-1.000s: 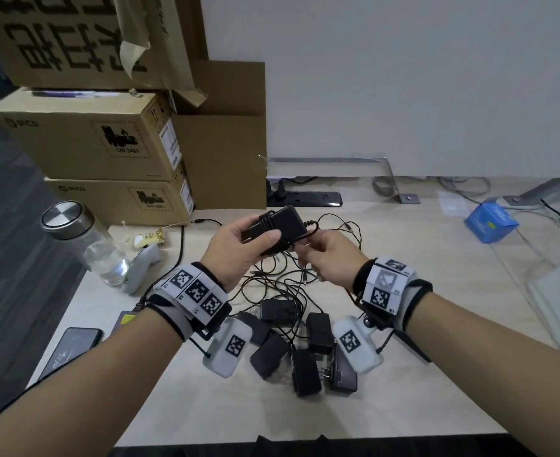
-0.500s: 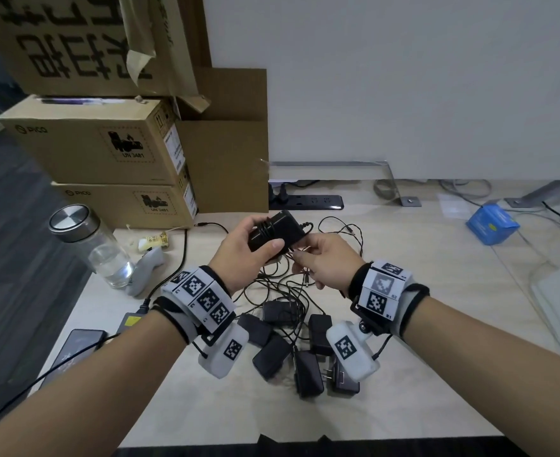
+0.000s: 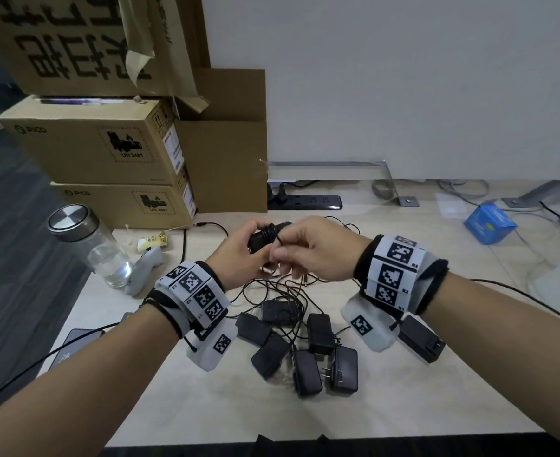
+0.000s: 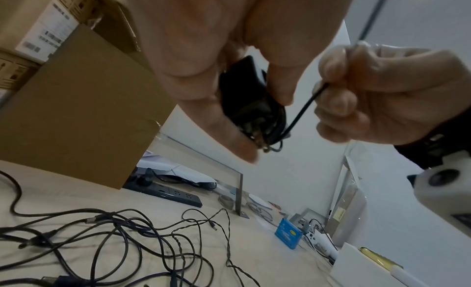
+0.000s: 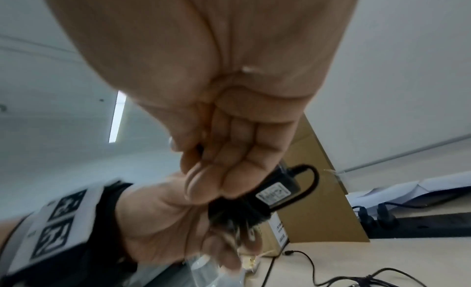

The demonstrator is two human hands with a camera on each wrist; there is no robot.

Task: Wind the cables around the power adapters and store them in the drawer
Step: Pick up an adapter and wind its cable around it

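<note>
A: Your left hand (image 3: 239, 255) is wrapped round the adapter (image 3: 265, 239), fingers and thumb clamped on its black body, up above the worktop (image 3: 404, 374).

B: And your right hand (image 3: 308, 255) is right against it, fingers curled, pinching the cable (image 4: 303, 112) between thumb and fingertips.

A: From your left wrist you can see it well: the cable runs taut from your right fingers (image 4: 333, 102) down to the adapter's plug end, where the metal prongs poke out past your left fingertips.

B: Several turns are already round the body. In the right wrist view the label (image 5: 274, 194) faces out and a short loop of cable arcs off the far end.

A: Below your hands, the loose cables (image 3: 278, 291) lie in a tangle on the worktop.

B: Nearer you, the pile (image 3: 305, 351) of other adapters, black blocks, some touching, cables threading between them. One more black block sits just beside your right wrist, partly under the wrist camera.

A: Out to your left, a bottle (image 3: 91, 249) with a steel cap, tilted in the wide view, and stacked boxes (image 3: 100, 153) behind it.

B: A power strip (image 3: 308, 202) sits at the back by the wall, a blue carton (image 3: 489, 225) far right. A dark phone (image 3: 74, 344) lies at the worktop's left edge.

A: No drawer shows in any view.
</note>
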